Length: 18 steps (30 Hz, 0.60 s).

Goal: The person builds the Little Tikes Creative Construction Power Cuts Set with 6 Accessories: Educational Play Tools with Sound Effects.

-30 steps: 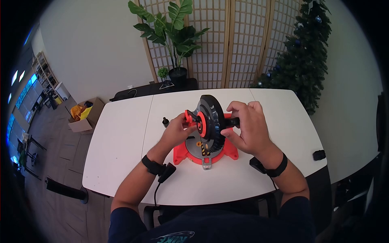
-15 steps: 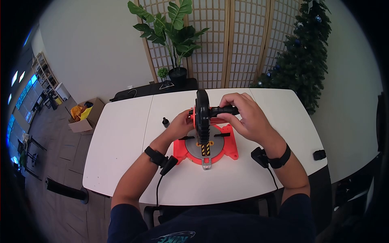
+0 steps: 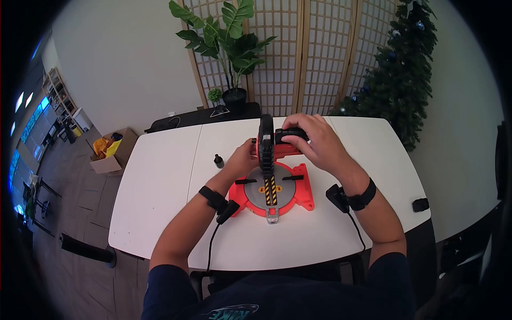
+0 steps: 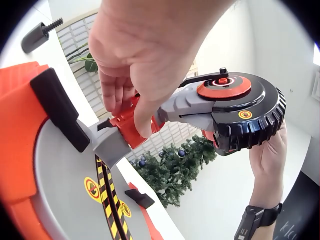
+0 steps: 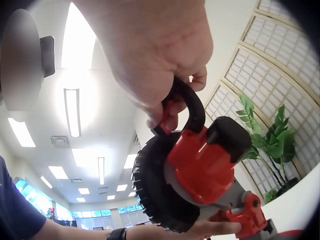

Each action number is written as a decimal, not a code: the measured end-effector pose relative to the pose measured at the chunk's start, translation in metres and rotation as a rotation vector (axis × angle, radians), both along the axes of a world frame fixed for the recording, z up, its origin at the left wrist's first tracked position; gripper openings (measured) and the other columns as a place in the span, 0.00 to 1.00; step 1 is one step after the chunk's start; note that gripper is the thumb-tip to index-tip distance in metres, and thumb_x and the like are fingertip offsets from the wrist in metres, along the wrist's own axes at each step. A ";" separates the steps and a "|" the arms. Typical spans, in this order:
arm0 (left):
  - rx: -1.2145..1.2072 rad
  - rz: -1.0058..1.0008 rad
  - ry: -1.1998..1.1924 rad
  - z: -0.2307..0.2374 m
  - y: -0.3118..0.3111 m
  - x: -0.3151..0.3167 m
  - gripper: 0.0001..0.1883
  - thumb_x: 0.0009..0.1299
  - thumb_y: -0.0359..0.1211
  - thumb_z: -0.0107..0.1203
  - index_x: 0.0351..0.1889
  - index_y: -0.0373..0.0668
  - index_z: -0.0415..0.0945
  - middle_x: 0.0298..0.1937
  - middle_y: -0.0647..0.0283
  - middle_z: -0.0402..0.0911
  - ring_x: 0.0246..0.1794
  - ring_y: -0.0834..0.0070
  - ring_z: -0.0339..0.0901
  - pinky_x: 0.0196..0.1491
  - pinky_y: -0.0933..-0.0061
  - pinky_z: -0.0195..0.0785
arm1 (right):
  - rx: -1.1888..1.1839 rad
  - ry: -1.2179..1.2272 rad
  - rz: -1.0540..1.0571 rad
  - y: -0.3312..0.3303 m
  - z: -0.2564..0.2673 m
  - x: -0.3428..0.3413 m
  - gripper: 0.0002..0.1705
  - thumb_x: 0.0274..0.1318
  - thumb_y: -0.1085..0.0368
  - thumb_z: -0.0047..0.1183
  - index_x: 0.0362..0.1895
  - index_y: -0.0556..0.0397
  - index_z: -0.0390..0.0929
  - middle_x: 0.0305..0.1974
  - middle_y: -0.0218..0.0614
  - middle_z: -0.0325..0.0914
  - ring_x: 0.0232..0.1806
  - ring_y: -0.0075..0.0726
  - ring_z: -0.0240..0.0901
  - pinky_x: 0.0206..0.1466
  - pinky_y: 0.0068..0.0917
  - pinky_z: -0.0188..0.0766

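Observation:
A toy mitre saw with a red base (image 3: 305, 186) and a grey round plate (image 4: 70, 175) stands on the white table. Its black saw head (image 3: 266, 141) is raised over the back of the plate, upright in the head view. The left hand (image 3: 241, 161) grips the red hinge piece (image 4: 131, 127) behind the plate, thumb on its near side. Curled round the black handle (image 5: 192, 102) of the saw head is the right hand (image 3: 320, 144). A red motor housing (image 5: 202, 167) shows below that handle in the right wrist view.
A small black threaded knob (image 3: 218, 161) lies left of the saw. Near the table's right edge is a black object (image 3: 420, 204). An open cardboard box (image 3: 120, 154) stands beyond the left edge; a potted plant (image 3: 234, 98) is behind the table. Cables hang from both wrist cameras.
The saw head has turned from tilted to upright and moved back, uncovering more of the striped slot. The right hand moved back with the handle; the left hand shifted slightly, still at the hinge.

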<state>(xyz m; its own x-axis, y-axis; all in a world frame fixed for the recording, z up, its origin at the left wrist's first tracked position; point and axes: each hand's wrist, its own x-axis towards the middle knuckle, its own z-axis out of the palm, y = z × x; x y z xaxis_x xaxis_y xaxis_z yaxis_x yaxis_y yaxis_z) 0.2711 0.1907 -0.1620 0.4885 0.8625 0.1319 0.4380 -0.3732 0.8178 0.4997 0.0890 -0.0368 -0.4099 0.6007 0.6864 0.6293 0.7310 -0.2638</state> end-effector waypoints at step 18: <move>0.160 -0.185 -0.076 -0.007 0.000 0.006 0.36 0.60 0.29 0.69 0.65 0.34 0.63 0.57 0.50 0.79 0.61 0.62 0.77 0.67 0.63 0.66 | -0.011 0.041 0.017 0.011 -0.006 0.009 0.11 0.63 0.62 0.58 0.46 0.50 0.74 0.42 0.33 0.80 0.44 0.40 0.76 0.54 0.35 0.64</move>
